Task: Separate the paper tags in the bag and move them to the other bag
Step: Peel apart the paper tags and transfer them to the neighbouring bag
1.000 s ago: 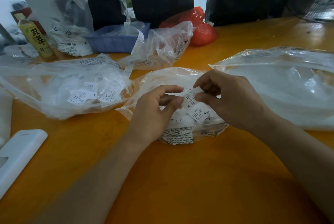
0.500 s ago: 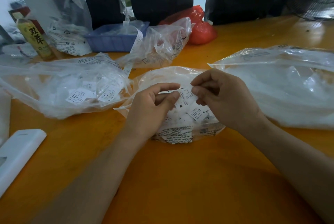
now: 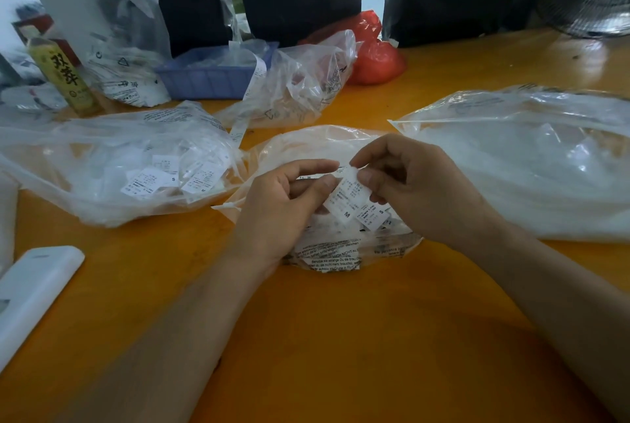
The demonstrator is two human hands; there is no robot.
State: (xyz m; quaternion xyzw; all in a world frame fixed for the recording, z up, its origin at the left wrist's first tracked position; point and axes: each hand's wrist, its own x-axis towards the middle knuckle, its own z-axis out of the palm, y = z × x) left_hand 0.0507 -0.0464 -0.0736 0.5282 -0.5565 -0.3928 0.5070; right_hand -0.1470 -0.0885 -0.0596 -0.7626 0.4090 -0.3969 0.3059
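Both hands work above the middle clear bag [image 3: 327, 146] on the orange table [image 3: 341, 337]. The left hand [image 3: 283, 207] and the right hand [image 3: 419, 190] each pinch the upper end of two joined paper tags [image 3: 351, 199], marked M and S. A second clear bag [image 3: 102, 163] of loose tags lies to the left; a third [image 3: 528, 163] lies to the right.

The table [image 3: 341, 337] is orange. White paper tags [image 3: 344, 199] carry black print; the basket [image 3: 204, 81] is blue, one bag [image 3: 375, 57] red.
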